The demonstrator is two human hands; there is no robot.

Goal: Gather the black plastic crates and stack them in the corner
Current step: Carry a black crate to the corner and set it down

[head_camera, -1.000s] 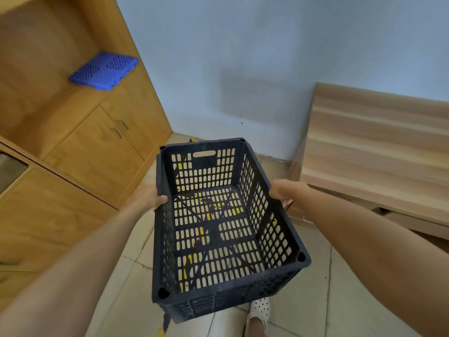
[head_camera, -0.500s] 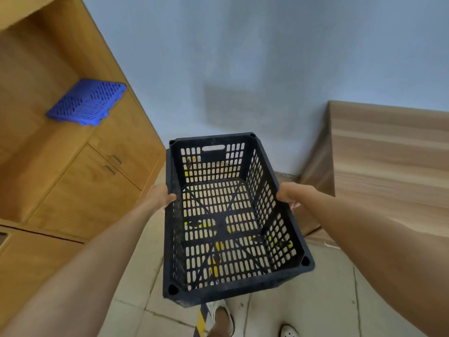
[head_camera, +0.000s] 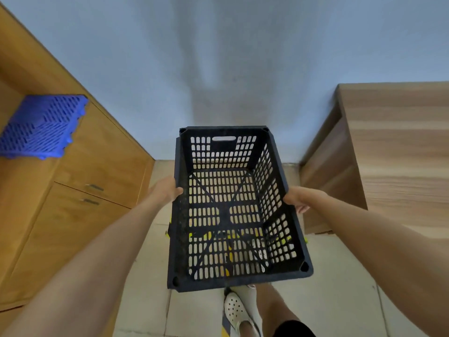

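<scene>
Both hands carried the black crate [head_camera: 233,207] above the tiled floor [head_camera: 335,288] near the far wall: left hand [head_camera: 167,190] gripped its left rim, right hand [head_camera: 295,198] curled around its right rim, arms outstretched. No readable writing showed. Wooden cabinets [head_camera: 80,190] stood left.

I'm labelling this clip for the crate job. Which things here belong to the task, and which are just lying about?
Part of the job:
- black crate, empty, carried level above the floor
- left hand gripping its left rim
- right hand gripping its right rim

Just lying about:
- blue slotted panel on the cabinet shelf
- wooden cabinet
- wooden bench
</scene>
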